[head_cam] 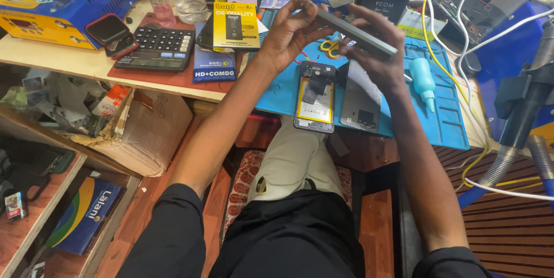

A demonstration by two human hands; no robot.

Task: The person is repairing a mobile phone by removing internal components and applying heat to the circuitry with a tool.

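Overhead, both hands' fingers pinching a slim grey phone panel (355, 32), left hand (288, 32), right hand (375, 58); yellow-black package (235, 25) behind.

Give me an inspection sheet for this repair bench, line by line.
Surface: blue work mat on a wooden bench.
Job's things: flat grey panel held edge-on; opened phone and grey back cover on the mat.
Clutter: calculator, teal squeeze bottle, scissors, packets.
Grippers: left hand and right hand grip the panel.
Cables: yellow cable, white cables at right.
Surroundings: cardboard box below.
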